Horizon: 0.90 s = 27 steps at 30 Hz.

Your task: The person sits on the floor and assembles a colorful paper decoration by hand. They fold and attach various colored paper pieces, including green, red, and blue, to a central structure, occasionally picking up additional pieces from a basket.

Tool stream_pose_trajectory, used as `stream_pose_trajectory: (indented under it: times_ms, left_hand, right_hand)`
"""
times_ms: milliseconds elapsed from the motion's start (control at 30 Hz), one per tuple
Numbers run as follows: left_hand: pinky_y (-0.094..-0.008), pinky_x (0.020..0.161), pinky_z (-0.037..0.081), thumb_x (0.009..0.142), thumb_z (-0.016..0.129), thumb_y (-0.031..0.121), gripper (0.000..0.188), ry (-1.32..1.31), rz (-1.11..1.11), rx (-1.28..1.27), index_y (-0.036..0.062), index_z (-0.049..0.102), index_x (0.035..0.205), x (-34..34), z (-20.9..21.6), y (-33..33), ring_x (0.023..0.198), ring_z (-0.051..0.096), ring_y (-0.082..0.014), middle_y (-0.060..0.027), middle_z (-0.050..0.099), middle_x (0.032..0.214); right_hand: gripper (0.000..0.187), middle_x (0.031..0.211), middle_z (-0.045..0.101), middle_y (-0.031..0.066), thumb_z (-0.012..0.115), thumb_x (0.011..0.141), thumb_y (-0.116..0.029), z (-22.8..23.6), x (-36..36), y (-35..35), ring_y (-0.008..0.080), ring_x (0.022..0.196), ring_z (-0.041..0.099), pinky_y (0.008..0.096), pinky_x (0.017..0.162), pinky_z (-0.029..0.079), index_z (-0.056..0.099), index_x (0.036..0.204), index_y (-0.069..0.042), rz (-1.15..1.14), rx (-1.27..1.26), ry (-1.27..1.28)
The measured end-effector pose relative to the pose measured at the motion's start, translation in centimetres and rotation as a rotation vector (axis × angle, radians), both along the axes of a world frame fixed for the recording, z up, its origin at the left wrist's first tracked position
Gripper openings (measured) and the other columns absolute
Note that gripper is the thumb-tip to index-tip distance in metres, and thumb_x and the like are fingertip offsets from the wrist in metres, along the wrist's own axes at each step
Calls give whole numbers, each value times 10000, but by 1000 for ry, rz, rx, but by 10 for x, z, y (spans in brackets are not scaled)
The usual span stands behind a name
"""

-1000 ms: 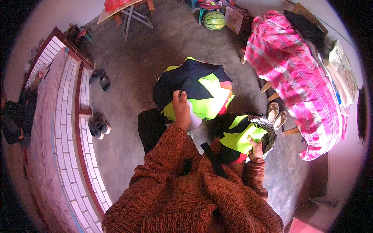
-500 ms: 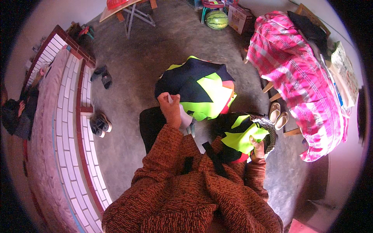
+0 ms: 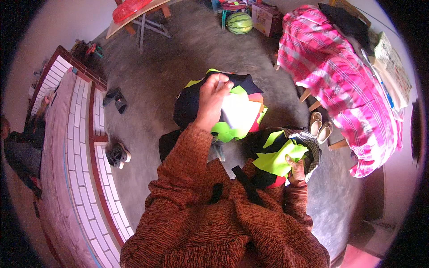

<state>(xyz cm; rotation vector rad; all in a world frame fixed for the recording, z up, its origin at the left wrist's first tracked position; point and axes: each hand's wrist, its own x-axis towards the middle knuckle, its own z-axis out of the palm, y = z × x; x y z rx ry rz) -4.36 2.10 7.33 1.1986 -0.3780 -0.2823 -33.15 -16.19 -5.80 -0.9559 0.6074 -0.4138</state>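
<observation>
My left hand is raised over a heap of cut cloth pieces, its thumb and fingers pinched together. A thin whitish piece hangs from the pinch; glare blurs its edge against the bright heap, and whether it is cloth or paper is unclear. In the heap are dark navy pieces, neon yellow-green pieces and some orange and red ones. To the right, my right hand grips a neon yellow-green cloth piece, thumb on top. It rests over a checkered-rimmed container with dark and red cloth in it.
A pink plaid cloth covers wooden-legged furniture on the right, with pale shoes beside it. Dark shoes lie by the white-tiled ledge on the left, where another person is. A watermelon sits far ahead.
My left hand has moved up and slightly right, farther over the heap, with the whitish piece. My right hand stays on the yellow-green cloth. The whole view has shifted slightly.
</observation>
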Motion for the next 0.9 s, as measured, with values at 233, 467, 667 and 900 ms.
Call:
stream_pose_trajectory:
  times_ms: [233,467,667,900]
  left_hand:
    - [-312,713,526,796,518,-116,146,-212,-5,133,9,534,869,80,-84,-44,805,640,-227,-75,586,829]
    - [-305,735,533,812,495,-128,148,-85,-53,69,-3,550,869,75,-74,-54,847,647,-207,-99,620,878]
    - [-328,899,460,799,541,-102,237,-169,29,35,20,562,1002,85,-68,-53,1018,590,-230,-123,608,1056]
    - [-338,877,445,707,590,-93,304,-668,204,476,35,577,983,64,-53,-13,984,592,-248,-110,624,1010]
  right_hand:
    - [422,988,628,9,745,729,-83,-5,1,-5,138,844,602,296,761,489,562,1109,-67,28,-15,1]
    - [377,974,639,19,731,737,-61,-5,-1,-4,148,844,617,303,757,498,574,1080,-70,18,42,3]
    - [373,967,641,17,738,734,-69,1,1,-2,145,832,618,303,744,501,581,1071,-74,14,28,-21]
    - [394,966,630,13,732,747,-115,-5,-2,-3,149,850,610,305,756,494,562,1100,-78,15,-6,20]
